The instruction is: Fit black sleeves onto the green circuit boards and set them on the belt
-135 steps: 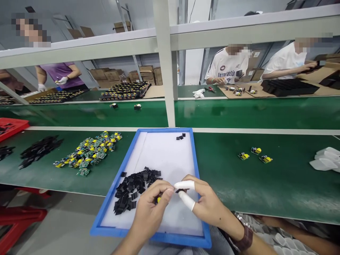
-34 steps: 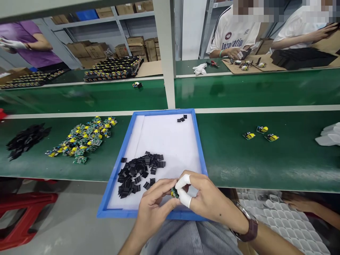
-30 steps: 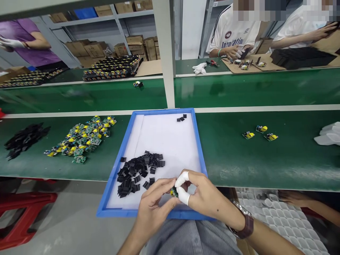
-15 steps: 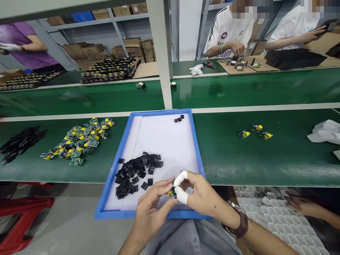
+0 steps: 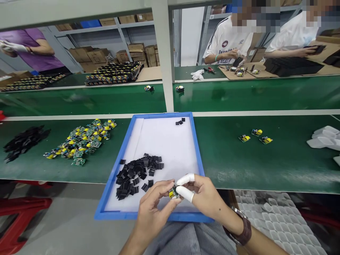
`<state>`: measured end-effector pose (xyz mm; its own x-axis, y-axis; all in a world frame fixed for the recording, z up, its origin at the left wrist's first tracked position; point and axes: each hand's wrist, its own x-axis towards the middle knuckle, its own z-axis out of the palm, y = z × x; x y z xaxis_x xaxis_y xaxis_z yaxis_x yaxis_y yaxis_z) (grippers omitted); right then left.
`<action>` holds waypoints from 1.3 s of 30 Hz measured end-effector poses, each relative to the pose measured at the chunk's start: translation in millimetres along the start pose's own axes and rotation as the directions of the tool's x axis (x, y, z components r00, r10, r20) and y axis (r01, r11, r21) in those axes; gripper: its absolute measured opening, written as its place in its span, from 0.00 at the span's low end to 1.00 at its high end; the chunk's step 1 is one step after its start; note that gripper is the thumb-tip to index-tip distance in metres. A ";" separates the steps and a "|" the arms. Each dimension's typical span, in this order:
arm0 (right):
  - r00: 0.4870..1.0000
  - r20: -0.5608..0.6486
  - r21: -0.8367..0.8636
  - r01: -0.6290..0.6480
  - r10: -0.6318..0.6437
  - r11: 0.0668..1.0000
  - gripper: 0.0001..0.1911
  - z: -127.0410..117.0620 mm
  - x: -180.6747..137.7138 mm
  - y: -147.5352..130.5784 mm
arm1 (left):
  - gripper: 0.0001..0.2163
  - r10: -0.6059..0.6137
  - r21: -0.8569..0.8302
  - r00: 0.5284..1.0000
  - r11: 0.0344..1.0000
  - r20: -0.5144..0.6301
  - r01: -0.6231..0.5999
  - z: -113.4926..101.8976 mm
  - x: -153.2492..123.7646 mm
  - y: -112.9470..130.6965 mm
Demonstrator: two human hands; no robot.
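Workshop line, long green bench (image 5: pixel 225 166) in front, co-workers (image 5: pixel 228 39) across the way. Blue-rimmed tray (image 5: pixel 117 215) on the near side with a heap of black pieces (image 5: pixel 132 173); board pile (image 5: pixel 82 140) left of it, three loose boards (image 5: pixel 257 132) on the right. Small circuit board (image 5: pixel 174 191) is up between both hands, above the tray's near end. Left hand (image 5: pixel 152 207) half-curled, thumb and fingers closed on the board; right hand (image 5: pixel 208 196) has white-covered thumb and forefinger bent in, tips at its edge, can't tell if pinching. Step looks like close two-handed work on this board; next move probably calls for steady left grip, light right fingertip control.
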<state>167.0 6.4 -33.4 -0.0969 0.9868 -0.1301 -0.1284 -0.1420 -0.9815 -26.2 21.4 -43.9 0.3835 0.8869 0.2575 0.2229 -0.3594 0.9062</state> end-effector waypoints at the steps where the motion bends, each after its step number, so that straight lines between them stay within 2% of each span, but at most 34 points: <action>1: 1.000 -0.002 -0.009 -0.011 0.011 1.000 0.05 0.3 -1.0 -0.1 | 0.21 0.021 0.014 1.000 1.000 0.017 -0.021 -0.1 -0.8 -0.6; 6: 0.988 0.036 -0.209 0.154 -0.150 0.966 0.11 -2.4 -4.1 -5.8 | 0.24 0.176 0.111 0.983 0.977 0.051 -0.180 -1.1 -3.0 -0.5; 8: 0.982 0.067 -0.205 0.188 -0.178 0.961 0.10 -4.4 -3.8 -6.6 | 0.25 0.200 0.156 0.979 0.966 0.044 -0.204 -0.1 -2.4 2.4; 12: 0.986 0.126 -0.044 0.112 -0.105 0.993 0.10 -7.5 -5.1 -4.0 | 0.23 0.151 0.226 0.988 0.964 -0.022 -0.142 5.3 -1.0 8.9; 14: 0.986 0.096 -0.087 0.148 -0.140 0.985 0.11 -8.6 -7.2 -2.8 | 0.23 0.157 0.257 0.985 0.957 -0.065 -0.136 8.8 -1.3 10.8; 17: 0.975 0.062 -0.188 0.219 -0.211 0.957 0.12 -9.1 -10.0 -3.3 | 0.25 0.232 0.287 0.969 0.937 -0.079 -0.201 12.8 -2.8 11.7; 19: 0.977 0.088 -0.159 0.209 -0.197 0.965 0.11 -8.6 -10.3 -4.2 | 0.24 0.268 0.302 0.960 0.925 -0.082 -0.232 13.9 -3.8 11.7; 22: 0.982 0.126 -0.064 0.152 -0.143 0.986 0.13 -7.0 -8.5 -4.0 | 0.21 0.246 0.309 0.959 0.931 -0.141 -0.194 13.4 -4.6 11.8; 24: 0.985 0.098 -0.101 0.154 -0.144 0.983 0.16 -5.7 -7.0 -3.3 | 0.22 0.237 0.317 0.955 0.933 -0.180 -0.172 12.6 -5.0 11.5; 28: 0.970 0.094 -0.266 0.242 -0.225 0.933 0.09 -0.1 -7.6 -5.5 | 0.25 0.294 0.359 0.936 0.909 -0.193 -0.212 12.6 -6.3 10.9; 33: 0.958 0.048 -0.270 0.286 -0.284 0.919 0.07 14.2 -13.4 -8.9 | 0.26 0.341 0.415 0.919 0.879 -0.200 -0.236 14.7 -7.4 9.9; 39: 0.925 0.077 -0.322 0.376 -0.372 0.869 0.14 18.4 -16.3 -6.0 | 0.19 0.243 0.368 0.931 0.920 -0.273 -0.133 13.6 -12.4 3.1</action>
<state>151.2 -10.2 -22.8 -0.1181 0.9596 0.2554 0.1701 0.2729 -0.9469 -18.0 5.4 -48.9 0.1668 0.8174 0.5514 0.4840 -0.5551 0.6765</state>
